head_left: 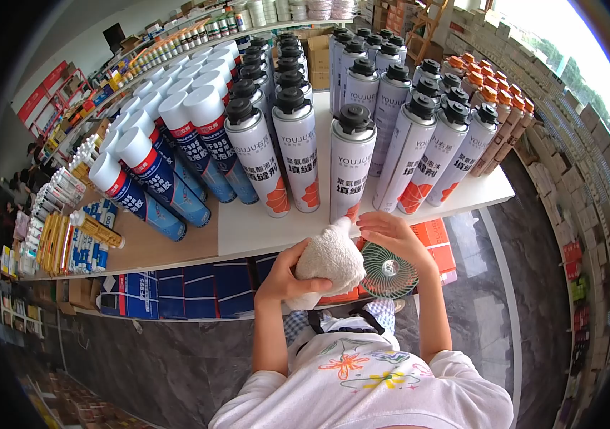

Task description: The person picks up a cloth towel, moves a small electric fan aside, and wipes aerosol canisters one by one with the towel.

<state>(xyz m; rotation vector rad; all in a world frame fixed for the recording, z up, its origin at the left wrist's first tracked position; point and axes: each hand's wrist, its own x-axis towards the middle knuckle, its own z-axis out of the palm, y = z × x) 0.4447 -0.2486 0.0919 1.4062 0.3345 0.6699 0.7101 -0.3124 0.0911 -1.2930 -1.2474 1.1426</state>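
My left hand (292,277) is wrapped round a bunched, off-white cloth (332,262) in front of the shelf's edge. Whether anything is inside the cloth cannot be seen. Just right of the cloth's upper tip is my right hand (394,237), its fingers stretched out and nothing visible in them. Beyond both hands a white can with a black cap (353,161) stands upright near the front edge. More black-capped cans (295,154) stand to its left and others (437,157) to its right.
Blue cans with white caps (210,136) fill the shelf's left part. Orange-capped bottles (503,129) stand at the right. The white shelf top (248,232) has a front edge. Below are blue boxes (187,292) and a round green wire fan guard (389,268). Stocked shelving lines the right side.
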